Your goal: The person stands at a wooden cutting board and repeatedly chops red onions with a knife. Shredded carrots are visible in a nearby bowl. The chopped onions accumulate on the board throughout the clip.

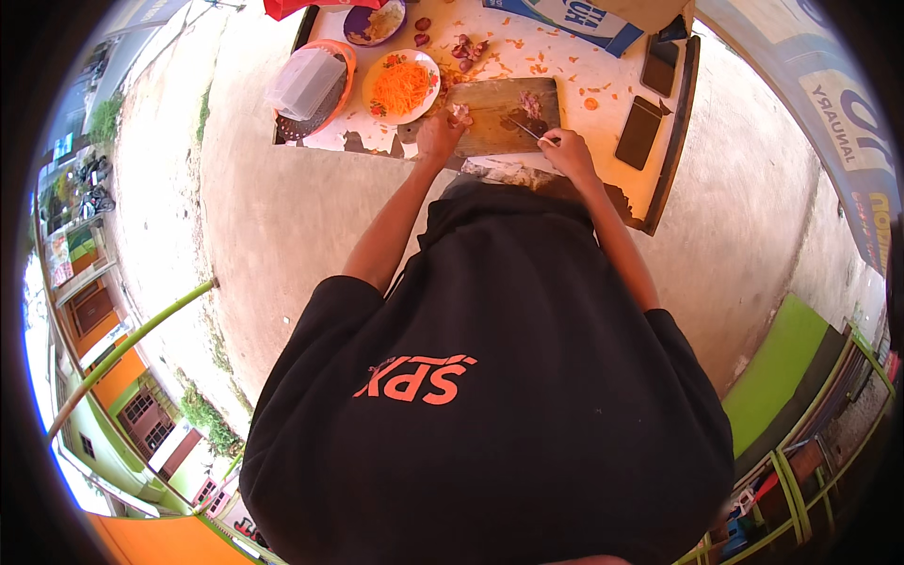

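A wooden cutting board (487, 120) lies at the table's near edge. At its left edge my left hand (439, 138) is closed on pieces of shallot (461, 115). My right hand (567, 151) grips the handle of a small knife (524, 129), its blade pointing left over the board. Just above the blade lies a small heap of chopped shallot (530, 104). Several whole shallots (464, 51) rest beyond the board. Left of it stands a floral plate (429, 65) of shredded carrot (400, 87).
An orange basket (349, 78) with a clear plastic container (306, 83) stands at the left, near a purple bowl (351, 28). Two phones (638, 133) lie at the right. Carrot scraps (590, 104) litter the worn tabletop, and a blue and white packet (572, 21) lies at the far side.
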{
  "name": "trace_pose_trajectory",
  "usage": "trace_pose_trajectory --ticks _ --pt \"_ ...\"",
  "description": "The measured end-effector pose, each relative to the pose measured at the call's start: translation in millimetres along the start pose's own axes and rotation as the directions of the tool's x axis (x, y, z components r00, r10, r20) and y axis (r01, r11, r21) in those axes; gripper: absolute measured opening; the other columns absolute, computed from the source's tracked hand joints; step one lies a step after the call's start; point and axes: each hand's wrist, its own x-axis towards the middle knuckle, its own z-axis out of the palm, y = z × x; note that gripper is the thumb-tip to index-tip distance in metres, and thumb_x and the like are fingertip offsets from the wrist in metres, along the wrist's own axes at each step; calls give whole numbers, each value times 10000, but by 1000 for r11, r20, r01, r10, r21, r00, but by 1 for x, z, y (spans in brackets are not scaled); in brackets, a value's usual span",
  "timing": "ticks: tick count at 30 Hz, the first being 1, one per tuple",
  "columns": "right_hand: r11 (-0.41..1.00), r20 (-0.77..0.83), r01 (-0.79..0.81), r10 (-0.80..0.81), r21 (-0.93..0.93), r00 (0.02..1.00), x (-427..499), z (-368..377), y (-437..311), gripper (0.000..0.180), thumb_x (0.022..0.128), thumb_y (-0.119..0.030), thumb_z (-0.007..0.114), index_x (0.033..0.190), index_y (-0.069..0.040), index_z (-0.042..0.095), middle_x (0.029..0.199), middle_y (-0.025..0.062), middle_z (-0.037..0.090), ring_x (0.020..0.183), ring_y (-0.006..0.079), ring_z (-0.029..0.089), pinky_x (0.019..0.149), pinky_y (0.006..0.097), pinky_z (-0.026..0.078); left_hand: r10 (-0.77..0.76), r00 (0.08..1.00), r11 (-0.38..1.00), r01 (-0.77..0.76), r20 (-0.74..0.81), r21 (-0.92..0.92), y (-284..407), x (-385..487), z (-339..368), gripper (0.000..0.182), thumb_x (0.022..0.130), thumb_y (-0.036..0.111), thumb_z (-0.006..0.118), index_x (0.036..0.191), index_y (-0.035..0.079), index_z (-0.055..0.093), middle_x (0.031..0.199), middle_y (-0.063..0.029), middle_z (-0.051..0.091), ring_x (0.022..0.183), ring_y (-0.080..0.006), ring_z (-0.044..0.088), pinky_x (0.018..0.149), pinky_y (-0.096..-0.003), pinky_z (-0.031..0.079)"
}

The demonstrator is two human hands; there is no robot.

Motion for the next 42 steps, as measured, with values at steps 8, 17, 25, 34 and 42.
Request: trace_pose_trajectory --ticks 8,17,25,34,42 --pt "970 -58 -126 141 209 988 -20 34 -9 313 889 -288 691 1064 -30 721 817 166 732 734 276 716 725 380 541 356 933 921 -342 48 -185 -8 33 -16 156 824 161 686 953 79 658 982 -138 681 879 -358 686 750 -465 544" --pt "898 -224 -208 311 389 924 -60 87 -59 307 914 -239 697 1097 7 699 765 115 728 576 161 662 557 303 516 600 733 787 -613 320 -72 -25 32 -12 194 880 226 653 1023 99 686 902 -150 709 836 -357 699 753 -495 550" --pt "800 -235 -227 413 555 880 -109 134 -81 339 941 -224 680 1159 35 662 761 86 723 516 114 598 455 259 447 602 745 783 -622 287 -30 -37 41 11 170 914 236 603 970 107 698 784 -162 714 757 -355 708 693 -481 557" --pt "690 -243 -209 497 693 833 -145 151 -74 335 949 -229 678 1173 18 658 804 95 736 529 116 602 455 257 449 629 735 774 -559 254 -297 15 52 6 91 865 132 611 880 52 652 992 -188 710 857 -385 690 734 -488 545" --pt "704 -248 -157 436 693 865 -147 136 -44 355 931 -203 700 1191 31 642 819 102 734 557 121 631 460 255 461 564 786 826 -539 253 -169 40 59 43 150 848 77 607 915 72 741 1028 -140 685 985 -359 670 861 -470 537"
